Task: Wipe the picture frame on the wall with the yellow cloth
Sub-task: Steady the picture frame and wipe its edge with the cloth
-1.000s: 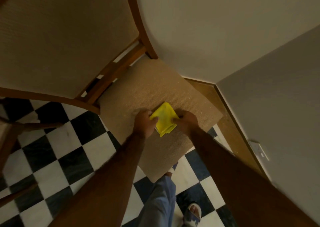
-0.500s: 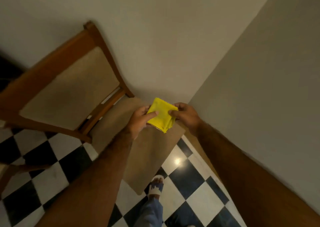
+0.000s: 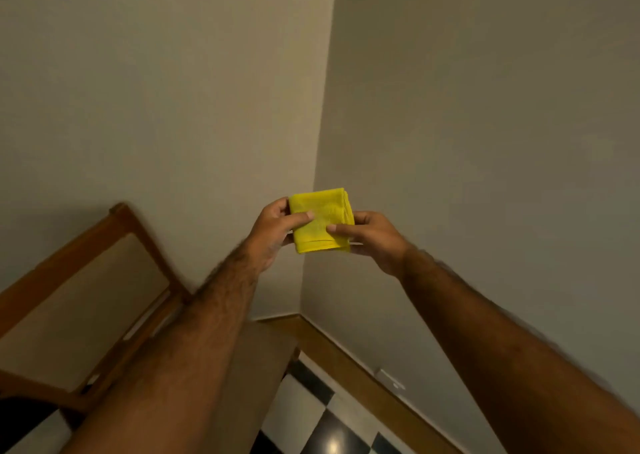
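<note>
A folded yellow cloth (image 3: 320, 208) is held up in front of the room corner, between both hands. My left hand (image 3: 273, 230) grips its left edge, thumb lying across the front. My right hand (image 3: 372, 237) grips its right edge, thumb on the front too. The cloth is a thick square of several layers, held nearly upright. No picture frame shows in this view; only bare walls fill the upper part.
A wooden chair (image 3: 86, 301) with a beige padded back stands at the lower left against the wall. Its seat (image 3: 256, 367) lies below my left forearm. A wooden skirting board (image 3: 349, 360) and a wall socket (image 3: 389, 379) run along the right wall above the black-and-white tiled floor (image 3: 311, 415).
Both hands lifted the cloth off the chair seat and raised it to chest height. My view tilted upward from the floor and seat toward the wall corner.
</note>
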`<state>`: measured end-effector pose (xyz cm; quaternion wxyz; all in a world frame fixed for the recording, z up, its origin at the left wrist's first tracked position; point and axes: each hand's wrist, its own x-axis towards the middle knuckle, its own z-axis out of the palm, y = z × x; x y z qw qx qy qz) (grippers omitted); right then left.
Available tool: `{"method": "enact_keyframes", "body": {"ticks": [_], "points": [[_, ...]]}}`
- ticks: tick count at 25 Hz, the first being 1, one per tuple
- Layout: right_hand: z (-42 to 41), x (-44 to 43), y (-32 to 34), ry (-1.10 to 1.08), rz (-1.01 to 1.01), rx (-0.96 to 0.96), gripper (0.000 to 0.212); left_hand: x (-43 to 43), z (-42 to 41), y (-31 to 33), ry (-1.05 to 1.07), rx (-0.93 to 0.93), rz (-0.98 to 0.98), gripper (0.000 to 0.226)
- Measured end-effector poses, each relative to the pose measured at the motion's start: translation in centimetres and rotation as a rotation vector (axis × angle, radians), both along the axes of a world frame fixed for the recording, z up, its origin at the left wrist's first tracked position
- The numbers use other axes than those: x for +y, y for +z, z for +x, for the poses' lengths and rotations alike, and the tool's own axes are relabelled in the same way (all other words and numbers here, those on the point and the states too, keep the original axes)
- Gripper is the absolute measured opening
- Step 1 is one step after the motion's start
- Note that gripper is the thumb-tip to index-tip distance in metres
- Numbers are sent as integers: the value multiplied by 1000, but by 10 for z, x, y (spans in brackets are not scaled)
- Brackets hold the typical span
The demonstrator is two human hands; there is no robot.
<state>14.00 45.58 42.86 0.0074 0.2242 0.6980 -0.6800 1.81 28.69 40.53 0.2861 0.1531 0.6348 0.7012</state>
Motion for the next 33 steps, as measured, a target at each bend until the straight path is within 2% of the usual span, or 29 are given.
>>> {"method": "enact_keyframes", "body": {"ticks": [3, 8, 16, 19, 23, 26, 28, 30, 32, 33], "points": [[25, 30, 71, -24, 109, 63, 42, 35, 15, 61, -90, 61, 50, 18], [80, 72, 201, -92, 372, 181, 42, 88, 46, 191, -281, 313, 62, 39], [157, 111, 388, -350, 612, 418, 56, 149, 93, 373, -356, 610, 285, 47], [182, 115, 451, -431, 712, 524, 54, 169, 115, 441, -356, 725, 381, 53], [210, 114, 528, -492, 831, 674, 53, 191, 142, 525, -333, 849, 491, 40], [243, 123, 585, -545, 943, 801, 52, 206, 142, 589, -245, 867, 624, 23], [276, 137, 619, -749, 1227, 798, 53, 210, 132, 628, -139, 847, 670, 29], [316, 166, 651, -1058, 1518, 805, 51, 221, 118, 670, -58, 822, 706, 30], [353, 196, 672, -1308, 1697, 776, 55, 233, 111, 702, -29, 819, 706, 24], [366, 211, 678, -1359, 1774, 722, 61, 241, 108, 713, -15, 827, 696, 24]]}}
